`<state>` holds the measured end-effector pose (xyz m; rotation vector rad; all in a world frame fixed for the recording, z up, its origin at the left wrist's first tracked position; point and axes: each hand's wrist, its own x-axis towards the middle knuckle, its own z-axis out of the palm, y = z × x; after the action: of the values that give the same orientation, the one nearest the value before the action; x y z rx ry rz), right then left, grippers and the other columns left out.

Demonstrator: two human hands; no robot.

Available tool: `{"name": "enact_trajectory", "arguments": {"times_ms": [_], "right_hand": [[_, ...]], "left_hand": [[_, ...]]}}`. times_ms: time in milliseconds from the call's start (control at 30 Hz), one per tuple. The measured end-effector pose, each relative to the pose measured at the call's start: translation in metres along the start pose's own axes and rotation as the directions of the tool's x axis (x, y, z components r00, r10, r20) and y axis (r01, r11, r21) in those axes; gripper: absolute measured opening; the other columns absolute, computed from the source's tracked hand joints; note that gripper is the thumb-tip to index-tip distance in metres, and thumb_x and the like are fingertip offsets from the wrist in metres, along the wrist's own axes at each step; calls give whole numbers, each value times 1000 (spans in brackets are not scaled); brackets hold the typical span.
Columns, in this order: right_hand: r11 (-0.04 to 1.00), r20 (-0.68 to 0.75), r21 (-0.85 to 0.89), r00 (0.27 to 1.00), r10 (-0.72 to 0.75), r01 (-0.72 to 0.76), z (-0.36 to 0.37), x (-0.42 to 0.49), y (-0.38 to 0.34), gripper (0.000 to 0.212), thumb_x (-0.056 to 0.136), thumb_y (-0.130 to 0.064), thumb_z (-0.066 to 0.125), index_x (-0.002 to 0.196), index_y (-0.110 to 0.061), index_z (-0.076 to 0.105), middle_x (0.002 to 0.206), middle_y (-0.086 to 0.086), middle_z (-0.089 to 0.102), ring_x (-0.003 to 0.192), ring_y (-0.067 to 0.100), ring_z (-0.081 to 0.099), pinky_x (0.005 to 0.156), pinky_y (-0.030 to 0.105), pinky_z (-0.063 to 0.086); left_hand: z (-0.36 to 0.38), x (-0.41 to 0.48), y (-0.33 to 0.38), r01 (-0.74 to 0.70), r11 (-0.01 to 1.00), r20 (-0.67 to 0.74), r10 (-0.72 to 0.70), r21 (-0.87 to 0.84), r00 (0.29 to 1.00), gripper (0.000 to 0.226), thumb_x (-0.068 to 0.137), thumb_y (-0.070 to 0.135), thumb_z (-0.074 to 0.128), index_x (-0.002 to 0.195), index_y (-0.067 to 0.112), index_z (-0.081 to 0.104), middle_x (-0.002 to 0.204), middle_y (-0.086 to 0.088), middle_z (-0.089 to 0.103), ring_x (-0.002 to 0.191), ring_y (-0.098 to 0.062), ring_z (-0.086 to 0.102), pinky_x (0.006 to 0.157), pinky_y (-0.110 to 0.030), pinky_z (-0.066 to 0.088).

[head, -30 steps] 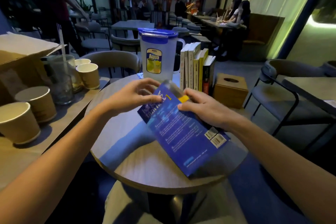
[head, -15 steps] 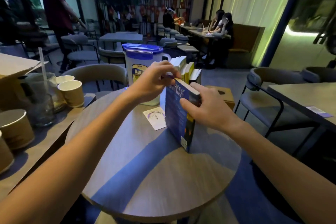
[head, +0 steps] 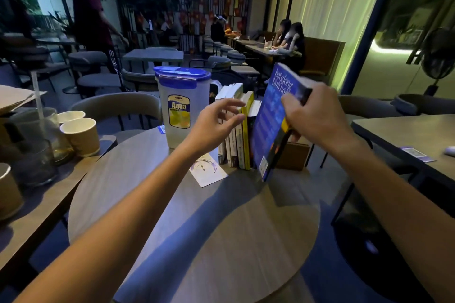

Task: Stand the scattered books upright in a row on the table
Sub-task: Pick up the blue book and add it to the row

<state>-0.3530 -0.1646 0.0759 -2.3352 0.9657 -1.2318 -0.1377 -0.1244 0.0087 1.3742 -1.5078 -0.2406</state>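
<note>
A blue book (head: 268, 128) stands nearly upright, tilted a little, its bottom corner on the round wooden table (head: 221, 241). My right hand (head: 312, 118) grips its spine edge near the top. It sits at the right end of a row of several upright books (head: 237, 130) beside a plastic pitcher. My left hand (head: 216, 128) is in front of that row with fingers spread, fingertips at the yellow book's top edge, holding nothing.
The clear pitcher (head: 181, 108) with a blue lid stands left of the row. A wooden tissue box (head: 293, 155) is behind the blue book. A paper card (head: 209, 172) lies on the table. Paper cups (head: 81, 135) and a glass are on the left table. Chairs surround.
The blue book went from lying in both hands to upright, then moved back to the row's right end. My left hand let go of it and reached to the standing books.
</note>
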Motion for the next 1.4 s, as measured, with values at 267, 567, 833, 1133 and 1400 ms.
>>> {"name": "enact_trajectory", "arguments": {"times_ms": [267, 567, 833, 1133, 1400], "right_hand": [[992, -6, -108, 998, -59, 58, 4, 46, -4, 14, 98, -19, 52, 89, -8, 54, 73, 9, 65, 57, 18, 71, 36, 30, 52], [993, -23, -112, 999, 29, -32, 47, 74, 26, 23, 92, -26, 53, 95, -4, 58, 77, 11, 65, 64, 28, 68, 55, 50, 60], [987, -24, -145, 998, 64, -67, 72, 79, 49, 26, 89, -29, 52, 99, -5, 57, 79, 12, 65, 70, 30, 66, 58, 46, 59], [983, 10, -164, 996, 91, -88, 84, 77, 63, 21, 91, -26, 53, 97, -6, 56, 79, 12, 64, 69, 30, 63, 56, 40, 54], [980, 69, -126, 984, 163, -153, 88, 70, 74, 25, 89, -33, 48, 97, -10, 55, 84, 12, 63, 71, 31, 66, 57, 48, 61]], "left_hand": [[34, 23, 31, -94, 991, 147, 108, -99, 983, 71, 82, 34, 78, 145, 23, 47, 129, 2, 57, 108, -7, 64, 86, -26, 58], [55, 33, 4, -11, 1000, 43, 10, 18, 999, 55, 89, 24, 72, 140, 19, 53, 126, 2, 65, 111, -4, 64, 92, -30, 57], [81, 26, -4, -51, 979, -171, 86, 199, 981, 30, 90, 15, 71, 119, 13, 68, 103, 0, 74, 90, 2, 63, 80, -11, 52], [81, 14, -19, 29, 986, -229, 10, 166, 973, 15, 90, 24, 71, 103, 16, 68, 93, 4, 71, 86, -4, 68, 75, -24, 59], [25, 8, -51, 251, 966, -423, -251, -56, 871, 48, 78, 45, 79, 106, 15, 54, 87, -3, 56, 77, -16, 55, 69, -30, 51]]}}
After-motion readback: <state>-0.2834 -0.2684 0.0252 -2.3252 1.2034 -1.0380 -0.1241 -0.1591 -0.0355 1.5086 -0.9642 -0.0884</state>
